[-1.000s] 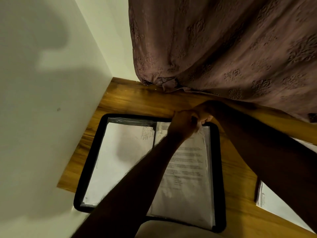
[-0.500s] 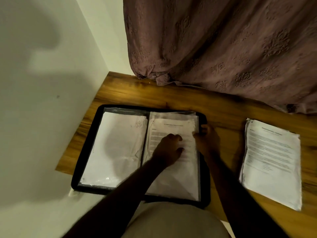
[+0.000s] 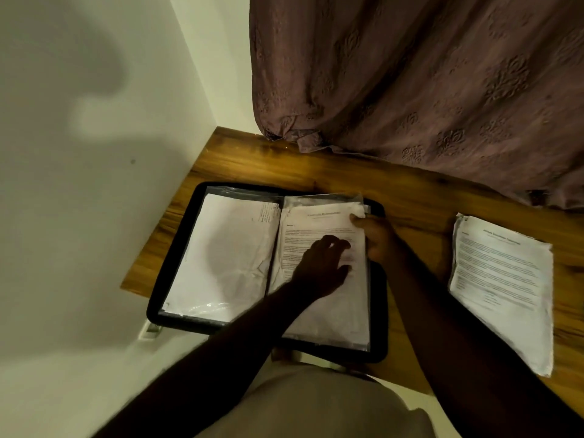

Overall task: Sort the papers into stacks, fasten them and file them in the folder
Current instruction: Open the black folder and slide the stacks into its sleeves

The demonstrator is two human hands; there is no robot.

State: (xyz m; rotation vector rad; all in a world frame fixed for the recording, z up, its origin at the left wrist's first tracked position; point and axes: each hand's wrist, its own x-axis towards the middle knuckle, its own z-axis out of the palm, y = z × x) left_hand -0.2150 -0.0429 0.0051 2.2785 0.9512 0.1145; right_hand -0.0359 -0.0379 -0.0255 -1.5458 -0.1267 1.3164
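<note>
A black folder [image 3: 177, 248] lies open on the wooden desk [image 3: 316, 165], with clear sleeves holding papers on both sides. My left hand [image 3: 322, 267] rests flat on the printed sheet [image 3: 319, 222] in the right-hand sleeve, fingers spread. At that sleeve's right edge, near its top corner, my right hand [image 3: 376, 235] pinches the paper between thumb and fingers. The left sleeve [image 3: 227, 248] shows a blank white page. A separate stack of printed papers [image 3: 502, 279] lies on the desk to the right of the folder.
A white wall [image 3: 94, 184] borders the desk on the left. A mauve patterned curtain [image 3: 426, 90] hangs over the desk's back edge. The desk's near edge runs just under the folder, and my lap in light trousers [image 3: 316, 409] is below it.
Both hands came down from the folder's top edge onto the right-hand sleeve. The left hand spread flat on the sheet; the right hand shifted up along the sleeve's right edge.
</note>
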